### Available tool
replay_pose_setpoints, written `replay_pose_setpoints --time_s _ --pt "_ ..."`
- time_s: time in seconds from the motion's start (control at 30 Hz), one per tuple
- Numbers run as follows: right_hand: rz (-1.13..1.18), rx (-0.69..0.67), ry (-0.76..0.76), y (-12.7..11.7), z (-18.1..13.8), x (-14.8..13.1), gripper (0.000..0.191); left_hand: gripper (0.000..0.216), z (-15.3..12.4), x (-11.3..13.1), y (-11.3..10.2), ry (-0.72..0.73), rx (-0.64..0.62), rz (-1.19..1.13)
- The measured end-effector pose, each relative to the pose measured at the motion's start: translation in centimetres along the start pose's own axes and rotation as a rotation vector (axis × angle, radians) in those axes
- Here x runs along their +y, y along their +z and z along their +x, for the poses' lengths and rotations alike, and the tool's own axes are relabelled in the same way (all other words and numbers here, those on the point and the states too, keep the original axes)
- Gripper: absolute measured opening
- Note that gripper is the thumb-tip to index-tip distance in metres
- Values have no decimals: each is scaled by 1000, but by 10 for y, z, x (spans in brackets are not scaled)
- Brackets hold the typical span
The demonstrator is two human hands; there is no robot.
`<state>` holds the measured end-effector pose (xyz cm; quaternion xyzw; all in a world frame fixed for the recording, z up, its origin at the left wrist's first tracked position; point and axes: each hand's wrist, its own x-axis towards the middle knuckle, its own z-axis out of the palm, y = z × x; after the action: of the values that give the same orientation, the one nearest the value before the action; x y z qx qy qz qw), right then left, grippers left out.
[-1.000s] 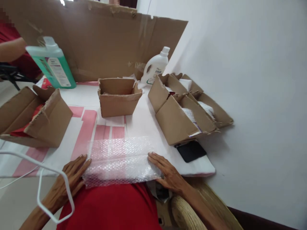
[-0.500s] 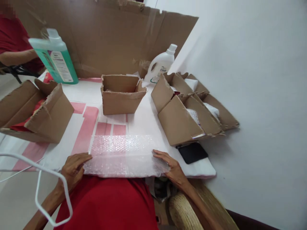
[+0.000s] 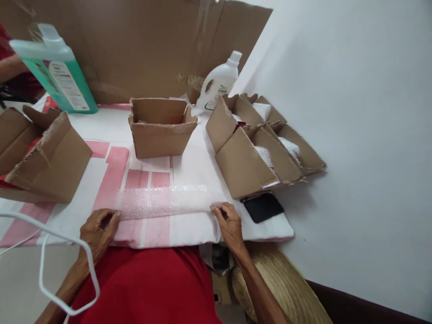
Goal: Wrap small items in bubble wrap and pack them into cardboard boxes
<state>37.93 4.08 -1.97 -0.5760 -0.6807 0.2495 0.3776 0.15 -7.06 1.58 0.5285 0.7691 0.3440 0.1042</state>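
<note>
Head view: both hands (image 3: 230, 227), fingers curled nearly closed, pinch glossy, see-through bubble wrap (image 3: 145, 204), perhaps folded, at either end

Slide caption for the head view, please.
Left hand and right hand hold opposite ends of a bubble-wrap strip before an open cardboard box.

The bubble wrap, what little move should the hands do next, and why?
Perhaps fold the near edge of the bubble wrap forward: the left hand and right hand pinch its two ends there, and it stretches between them as a long strip over the pink-and-white cover.
</note>
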Motion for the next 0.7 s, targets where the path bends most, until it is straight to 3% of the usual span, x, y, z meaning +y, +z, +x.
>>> replay_pose_setpoints --time_s 0.4,0.7 --pt "-147 150 -28 17 -1 -3 36 28 1 5 7 59 59 101" --pt "-235 198 -28 23 2 0 40 26 -1 -7 11 100 82 186"
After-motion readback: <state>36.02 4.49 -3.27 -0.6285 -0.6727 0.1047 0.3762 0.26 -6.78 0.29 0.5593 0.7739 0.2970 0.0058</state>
